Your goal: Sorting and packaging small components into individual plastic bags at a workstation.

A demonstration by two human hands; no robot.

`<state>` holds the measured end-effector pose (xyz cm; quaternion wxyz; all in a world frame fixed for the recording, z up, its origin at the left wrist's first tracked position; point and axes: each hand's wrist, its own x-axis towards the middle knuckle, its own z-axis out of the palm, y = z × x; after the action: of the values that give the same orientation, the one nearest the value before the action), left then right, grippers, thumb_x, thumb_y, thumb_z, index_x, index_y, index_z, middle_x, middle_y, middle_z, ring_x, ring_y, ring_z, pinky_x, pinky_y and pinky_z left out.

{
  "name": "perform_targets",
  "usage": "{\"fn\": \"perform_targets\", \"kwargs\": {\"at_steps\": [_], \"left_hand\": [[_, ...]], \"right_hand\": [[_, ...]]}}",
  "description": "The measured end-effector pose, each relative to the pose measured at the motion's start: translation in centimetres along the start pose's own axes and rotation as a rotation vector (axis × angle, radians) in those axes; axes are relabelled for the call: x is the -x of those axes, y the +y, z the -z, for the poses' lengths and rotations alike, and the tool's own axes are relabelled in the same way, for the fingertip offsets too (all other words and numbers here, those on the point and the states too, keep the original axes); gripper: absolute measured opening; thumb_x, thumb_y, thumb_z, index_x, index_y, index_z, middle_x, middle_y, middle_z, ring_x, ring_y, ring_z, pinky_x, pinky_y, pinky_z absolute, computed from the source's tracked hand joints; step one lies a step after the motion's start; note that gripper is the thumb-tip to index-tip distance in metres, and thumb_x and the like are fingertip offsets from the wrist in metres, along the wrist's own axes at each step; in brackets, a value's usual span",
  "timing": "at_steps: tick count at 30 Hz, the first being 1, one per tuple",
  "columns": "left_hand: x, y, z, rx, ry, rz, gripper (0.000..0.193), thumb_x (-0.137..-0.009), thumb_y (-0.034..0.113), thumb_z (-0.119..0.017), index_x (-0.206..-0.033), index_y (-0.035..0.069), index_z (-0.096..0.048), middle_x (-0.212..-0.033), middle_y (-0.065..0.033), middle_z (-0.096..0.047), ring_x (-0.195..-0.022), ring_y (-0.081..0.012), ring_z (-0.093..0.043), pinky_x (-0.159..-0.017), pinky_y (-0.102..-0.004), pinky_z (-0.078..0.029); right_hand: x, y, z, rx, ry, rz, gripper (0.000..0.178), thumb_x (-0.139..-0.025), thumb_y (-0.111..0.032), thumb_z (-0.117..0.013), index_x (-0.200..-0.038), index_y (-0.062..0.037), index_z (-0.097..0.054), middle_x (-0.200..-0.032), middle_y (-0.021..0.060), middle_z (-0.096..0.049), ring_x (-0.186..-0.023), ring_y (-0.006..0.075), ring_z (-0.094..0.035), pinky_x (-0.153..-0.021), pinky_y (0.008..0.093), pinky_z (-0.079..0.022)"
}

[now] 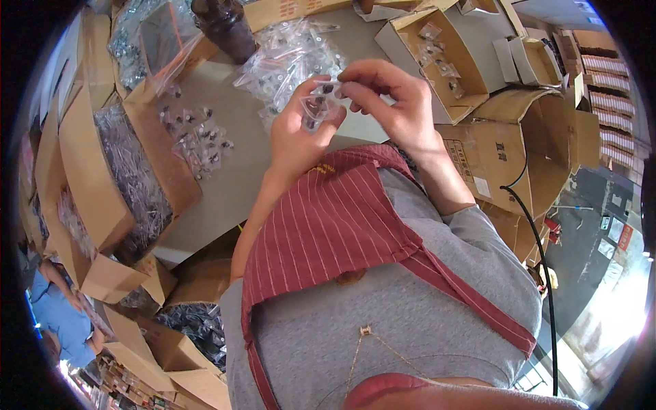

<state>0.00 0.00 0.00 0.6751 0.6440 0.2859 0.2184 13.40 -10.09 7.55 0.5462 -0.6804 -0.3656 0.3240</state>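
1. The left hand (299,133) is curled almost closed around a small clear bag (316,109), thumb on 1 side and fingers on the other. It likely holds the soft film that way to keep it steady.

2. The right hand (396,102) has its thumb and forefinger drawn close together at the bag's upper right edge. I cannot tell whether this grip pinches the film or only touches it.

3. The bag is up in front of the apron (328,232), between the 2 hands and above the tabletop (246,150), probably so that both sets of fingers can reach it. Something dark shows in or behind the film (too small to name).

4. Just beyond the hands lies a heap of clear bags (290,61), seemingly placed for a short reach.

5. To the left, well apart from that heap, is a looser group of bags with dark bits (198,140); the gap probably keeps the 2 groups from mixing.

6. Open cardboard holds more: a long box (164,160) at the left and a shallow box (403,65) at the right, their open tops presumably giving easy access.
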Motion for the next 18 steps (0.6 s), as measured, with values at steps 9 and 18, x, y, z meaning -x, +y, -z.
{"fn": "perform_targets", "kwargs": {"at_steps": [9, 18], "left_hand": [[0.2, 0.1, 0.0, 0.006, -0.006, -0.029, 0.035, -0.085, 0.008, -0.073, -0.117, 0.003, -0.060, -0.097, -0.0035, -0.069, -0.090, -0.0087, -0.062, -0.080, -0.0255, -0.050], [0.7, 0.9, 0.9, 0.326, 0.032, -0.025, 0.033, -0.082, 0.003, -0.074, -0.112, 0.001, -0.061, -0.085, 0.0011, -0.061, -0.075, -0.0075, -0.057, -0.068, -0.0244, -0.046]], "right_hand": [[-0.1, 1.3, -1.0, 0.373, 0.063, 0.373, 0.018, -0.085, -0.003, -0.068, -0.103, -0.0043, -0.070, -0.091, 0.0107, -0.071, -0.079, 0.0203, -0.069, -0.067, 0.0319, -0.054], [0.2, 1.5, -0.6, -0.310, 0.119, 0.087, 0.011, -0.091, -0.001, -0.065, -0.101, 0.0029, -0.067, -0.085, 0.0042, -0.068, -0.076, 0.0089, -0.063, -0.070, 0.0235, -0.052]]}}
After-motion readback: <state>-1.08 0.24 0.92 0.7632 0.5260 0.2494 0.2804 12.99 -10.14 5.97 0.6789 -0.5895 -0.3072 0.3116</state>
